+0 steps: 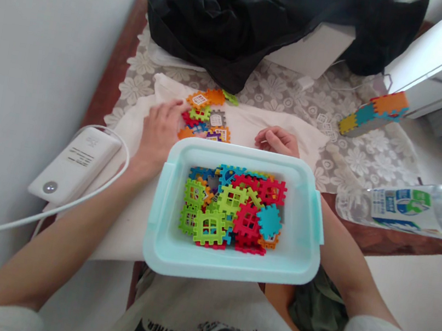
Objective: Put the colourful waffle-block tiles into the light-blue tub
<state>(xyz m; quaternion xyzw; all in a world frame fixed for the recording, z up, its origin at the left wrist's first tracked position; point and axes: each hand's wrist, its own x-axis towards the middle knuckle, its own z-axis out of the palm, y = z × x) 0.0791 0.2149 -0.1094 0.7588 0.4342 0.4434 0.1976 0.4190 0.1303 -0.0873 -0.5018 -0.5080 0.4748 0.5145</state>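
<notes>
A light blue plastic box (pixel 164 212) rests at the table's near edge, holding several colourful interlocking square tiles (pixel 231 206). Behind it, on a white cloth (pixel 252 123), lies a small heap of loose tiles (pixel 207 116). My left hand (pixel 161 134) lies flat on the cloth, fingertips touching the left side of that heap. My right hand (pixel 277 139) sits curled just behind the box's far rim; whether it holds anything is hidden.
A white power bank (pixel 75 163) with a cable lies at the left. Black clothing (pixel 246 20) and a white box (pixel 313 49) fill the back. An assembled tile bar (pixel 372 113) lies at the right, near a plastic bottle (pixel 406 207).
</notes>
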